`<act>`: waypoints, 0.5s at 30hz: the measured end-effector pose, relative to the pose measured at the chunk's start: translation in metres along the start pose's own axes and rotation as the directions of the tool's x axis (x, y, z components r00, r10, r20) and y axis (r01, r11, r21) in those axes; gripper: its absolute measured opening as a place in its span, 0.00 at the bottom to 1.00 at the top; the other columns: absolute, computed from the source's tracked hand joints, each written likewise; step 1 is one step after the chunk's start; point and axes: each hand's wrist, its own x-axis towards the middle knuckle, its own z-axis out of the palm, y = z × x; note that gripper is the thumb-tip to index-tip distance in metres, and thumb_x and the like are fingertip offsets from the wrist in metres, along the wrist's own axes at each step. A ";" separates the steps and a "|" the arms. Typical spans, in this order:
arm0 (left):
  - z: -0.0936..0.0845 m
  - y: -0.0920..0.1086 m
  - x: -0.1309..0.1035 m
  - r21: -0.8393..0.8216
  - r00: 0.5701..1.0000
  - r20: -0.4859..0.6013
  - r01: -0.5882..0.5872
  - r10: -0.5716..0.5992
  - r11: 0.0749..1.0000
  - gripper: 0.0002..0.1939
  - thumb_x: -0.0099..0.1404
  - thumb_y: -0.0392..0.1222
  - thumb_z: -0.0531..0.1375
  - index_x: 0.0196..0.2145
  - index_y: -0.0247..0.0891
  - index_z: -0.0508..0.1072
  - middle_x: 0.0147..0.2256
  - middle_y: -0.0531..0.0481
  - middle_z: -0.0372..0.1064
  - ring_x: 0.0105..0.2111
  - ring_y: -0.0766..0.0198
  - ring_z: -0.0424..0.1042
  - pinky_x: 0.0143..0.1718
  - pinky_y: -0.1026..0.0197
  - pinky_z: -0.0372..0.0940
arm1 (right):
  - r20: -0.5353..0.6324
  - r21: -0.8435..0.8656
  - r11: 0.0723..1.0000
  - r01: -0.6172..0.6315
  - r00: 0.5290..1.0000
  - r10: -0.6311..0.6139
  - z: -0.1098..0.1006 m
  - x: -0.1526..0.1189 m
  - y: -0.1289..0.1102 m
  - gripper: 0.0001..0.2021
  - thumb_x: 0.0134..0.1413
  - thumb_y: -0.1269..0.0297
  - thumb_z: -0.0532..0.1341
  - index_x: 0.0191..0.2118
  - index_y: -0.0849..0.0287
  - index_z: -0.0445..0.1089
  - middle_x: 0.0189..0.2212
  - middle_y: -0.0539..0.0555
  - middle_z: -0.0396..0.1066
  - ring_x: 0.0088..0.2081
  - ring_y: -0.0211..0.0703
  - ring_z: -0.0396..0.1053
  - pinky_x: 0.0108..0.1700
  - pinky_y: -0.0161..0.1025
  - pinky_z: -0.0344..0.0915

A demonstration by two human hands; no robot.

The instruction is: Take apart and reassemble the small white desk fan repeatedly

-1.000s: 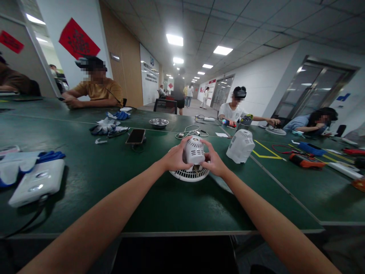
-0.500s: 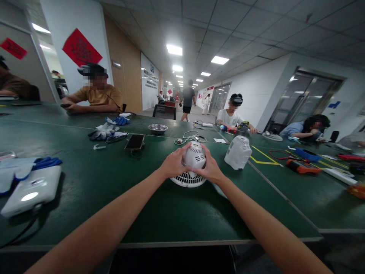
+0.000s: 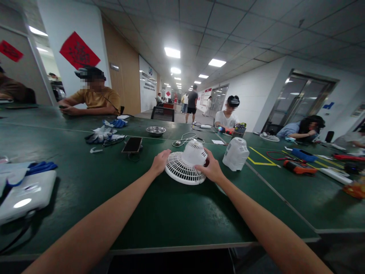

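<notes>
The white fan grille (image 3: 182, 174) was on the green desk (image 3: 159, 220), w/ the white cap (image 3: 194, 153) on top of it. The R hand (image 3: 213, 166) held the cap from its R side, thumb in front. The L hand (image 3: 160, 163) was open at the L rim of the grille; I cannot tell if it touched. A white cover (image 3: 236, 154) stood to the R, a cable (image 3: 186, 140) behind, & a phone (image 3: 132, 145) to the L.

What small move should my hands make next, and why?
I would perhaps nudge the white vented cover gently with the right hand, while the left hand steadies the white fan grille. The cover sits over the grille's middle, the right hand is at its side and the left at the rim, but whether it is fastened does not show.
</notes>
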 end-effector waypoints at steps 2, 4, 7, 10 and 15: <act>-0.003 0.001 0.002 -0.143 0.998 -0.045 -0.051 0.045 0.988 0.37 0.69 0.64 0.38 0.53 0.34 0.72 0.49 0.39 0.74 0.49 0.52 0.72 0.49 0.51 0.64 | -0.038 0.145 0.988 -0.061 0.997 0.067 0.001 0.003 -0.001 0.43 0.42 0.52 0.70 0.63 0.53 0.54 0.41 0.54 0.76 0.38 0.50 0.74 0.41 0.48 0.72; -0.003 0.002 0.005 -0.225 0.993 -0.098 -0.093 0.072 0.970 0.37 0.69 0.64 0.38 0.54 0.33 0.71 0.50 0.39 0.73 0.49 0.53 0.71 0.48 0.52 0.65 | -0.049 0.312 0.939 -0.146 0.984 0.169 0.003 0.004 -0.003 0.37 0.43 0.51 0.69 0.59 0.55 0.58 0.40 0.55 0.76 0.37 0.51 0.75 0.37 0.47 0.72; 0.003 0.001 0.007 -0.304 0.988 -0.157 -0.061 0.013 0.951 0.37 0.66 0.68 0.45 0.51 0.33 0.72 0.50 0.38 0.72 0.49 0.52 0.71 0.45 0.53 0.67 | 0.037 0.555 0.793 -0.250 0.960 0.277 0.007 0.001 -0.009 0.30 0.45 0.51 0.68 0.53 0.56 0.63 0.41 0.55 0.76 0.38 0.51 0.75 0.38 0.46 0.72; 0.010 -0.001 0.007 -0.463 0.995 -0.080 0.015 -0.059 0.886 0.34 0.60 0.67 0.57 0.45 0.30 0.75 0.44 0.37 0.76 0.44 0.51 0.75 0.42 0.51 0.70 | 0.310 0.704 0.582 -0.406 0.914 0.262 0.012 -0.007 -0.017 0.23 0.52 0.47 0.62 0.49 0.56 0.67 0.42 0.55 0.76 0.44 0.52 0.74 0.45 0.49 0.71; 0.015 -0.001 0.004 -0.590 0.988 -0.050 0.088 -0.145 0.803 0.25 0.52 0.56 0.69 0.34 0.28 0.77 0.30 0.40 0.77 0.29 0.54 0.77 0.34 0.51 0.73 | 0.522 0.739 0.385 -0.553 0.831 0.192 0.019 -0.014 -0.018 0.20 0.56 0.45 0.55 0.44 0.55 0.70 0.39 0.55 0.77 0.49 0.54 0.71 0.50 0.54 0.67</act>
